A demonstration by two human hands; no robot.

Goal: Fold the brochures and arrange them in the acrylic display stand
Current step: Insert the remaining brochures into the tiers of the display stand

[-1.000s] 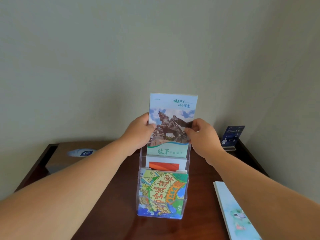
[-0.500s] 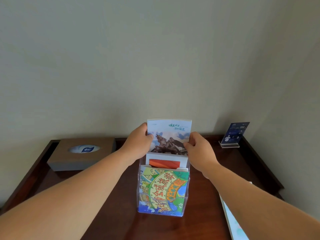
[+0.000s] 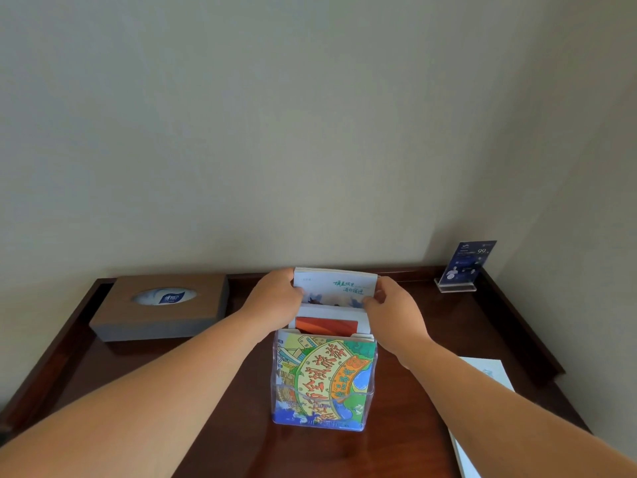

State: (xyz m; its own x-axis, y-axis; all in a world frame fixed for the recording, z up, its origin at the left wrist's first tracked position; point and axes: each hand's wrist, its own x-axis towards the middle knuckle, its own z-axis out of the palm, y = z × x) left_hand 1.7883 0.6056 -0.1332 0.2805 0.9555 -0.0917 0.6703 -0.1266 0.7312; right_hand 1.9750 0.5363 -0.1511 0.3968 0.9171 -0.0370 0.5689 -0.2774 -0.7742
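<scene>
Dark wooden counter (image 3: 213,426) stands against a plain wall. Near its middle is the acrylic display stand (image 3: 324,414). Left hand (image 3: 275,300) and right hand (image 3: 391,307) each pinch a side of the brochure (image 3: 336,288) in its rear pocket. Tissue box (image 3: 160,310) sits at the back left corner.

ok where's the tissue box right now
In the head view the tissue box sits at the back left of the wooden table, near the wall, left of the left hand and the acrylic display stand.
</scene>
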